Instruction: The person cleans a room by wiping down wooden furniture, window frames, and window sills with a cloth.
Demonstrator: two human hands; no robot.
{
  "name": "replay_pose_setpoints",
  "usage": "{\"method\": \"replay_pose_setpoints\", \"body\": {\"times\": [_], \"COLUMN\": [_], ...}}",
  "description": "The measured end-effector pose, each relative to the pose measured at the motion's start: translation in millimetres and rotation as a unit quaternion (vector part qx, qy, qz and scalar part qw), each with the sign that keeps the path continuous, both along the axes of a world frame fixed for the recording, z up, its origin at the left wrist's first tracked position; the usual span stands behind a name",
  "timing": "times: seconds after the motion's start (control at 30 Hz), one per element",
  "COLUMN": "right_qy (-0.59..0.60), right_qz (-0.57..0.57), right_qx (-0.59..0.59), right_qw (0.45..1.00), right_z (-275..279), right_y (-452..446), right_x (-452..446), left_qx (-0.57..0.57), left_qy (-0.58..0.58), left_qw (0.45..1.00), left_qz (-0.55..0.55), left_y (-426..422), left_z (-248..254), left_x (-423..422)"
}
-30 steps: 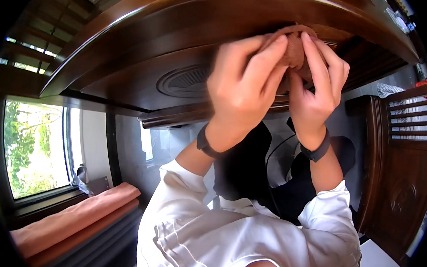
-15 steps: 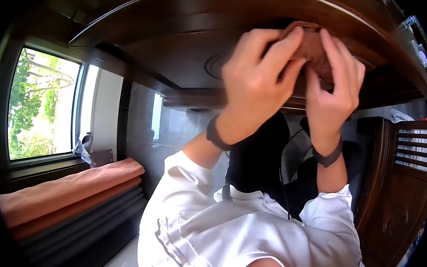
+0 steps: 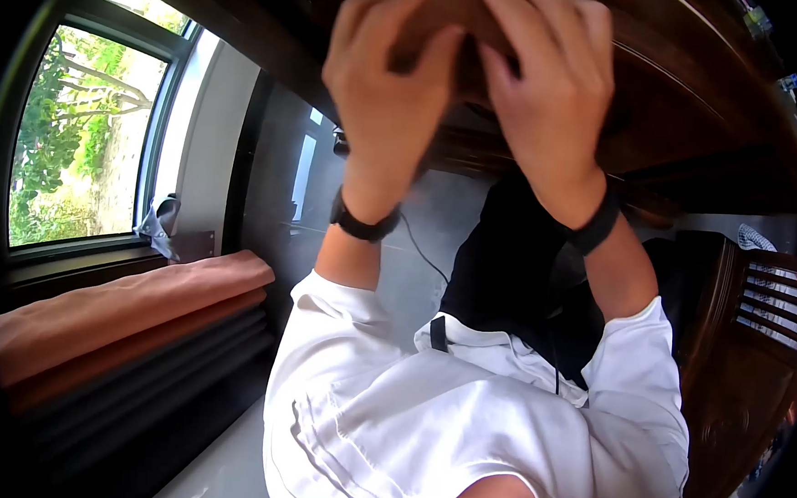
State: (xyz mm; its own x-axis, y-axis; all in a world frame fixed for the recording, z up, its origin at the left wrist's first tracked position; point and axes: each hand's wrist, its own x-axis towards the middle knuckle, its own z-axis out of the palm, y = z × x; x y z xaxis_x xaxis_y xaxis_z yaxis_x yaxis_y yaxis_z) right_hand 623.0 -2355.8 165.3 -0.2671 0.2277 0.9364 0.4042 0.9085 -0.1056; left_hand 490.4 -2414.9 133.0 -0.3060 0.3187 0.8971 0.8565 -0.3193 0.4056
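At the top of the head view, both hands hold a reddish-brown piece of what looks like cloth (image 3: pixel 445 13), raised over a dark wooden table. My left hand (image 3: pixel 384 75) grips its left side between bent fingers and thumb. On the opposite side, my right hand (image 3: pixel 554 90) pinches it, with the long fingers laid along its edge and the thumb below. The upper part of the piece and some fingertips are cut off by the frame edge, and blur hides its detail.
The dark wooden table (image 3: pixel 700 94) stretches across the top. A wooden chair (image 3: pixel 757 362) with a slatted back stands at right. On the left, folded pinkish and dark fabric (image 3: pixel 139 311) is stacked below a window (image 3: pixel 90 139). A thin cable (image 3: pixel 425 255) hangs near my legs.
Both hands and the reddish-brown cloth have shifted left and up in the view, toward the frame's top edge. The camera view has also turned somewhat. Both hands keep their grip.
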Motion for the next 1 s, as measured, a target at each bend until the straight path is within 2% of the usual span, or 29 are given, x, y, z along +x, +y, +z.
{"method": "replay_pose_setpoints", "body": {"times": [0.07, 0.1, 0.13, 0.23, 0.33, 0.43, 0.6, 0.77, 0.87, 1.0], "right_qy": [0.019, 0.021, 0.028, -0.011, -0.095, -0.112, -0.214, -0.297, -0.269, -0.296], "right_qz": [0.046, 0.055, 0.029, 0.02, -0.025, 0.021, -0.006, -0.022, -0.033, -0.028], "right_qx": [-0.016, -0.017, 0.011, 0.067, 0.075, 0.026, 0.002, -0.076, -0.078, -0.105], "right_qw": [0.999, 0.998, 0.999, 0.998, 0.992, 0.993, 0.977, 0.952, 0.959, 0.949], "right_z": [-2, -7, -17, -25, -57, -95, -168, -245, -252, -254], "right_y": [-7, -12, -13, -27, -40, -38, -49, -63, -67, -63], "right_x": [-27, -41, -62, -100, -121, -114, -108, -104, -93, -85], "left_qx": [-0.025, -0.024, -0.023, -0.038, -0.1, -0.106, -0.189, -0.232, -0.216, -0.227], "left_qy": [-0.081, -0.076, -0.071, -0.158, -0.194, -0.241, -0.276, -0.251, -0.229, -0.185], "left_qw": [0.996, 0.996, 0.996, 0.986, 0.974, 0.963, 0.937, 0.932, 0.942, 0.947], "left_qz": [0.009, 0.031, 0.054, 0.037, 0.055, 0.066, 0.103, 0.117, 0.121, 0.129], "left_y": [-14, -19, -24, -42, -50, -49, -57, -59, -57, -55], "left_z": [-9, -14, -18, -22, -59, -100, -166, -246, -258, -250], "left_x": [-24, -38, -50, -70, -86, -80, -70, -71, -68, -58]}}
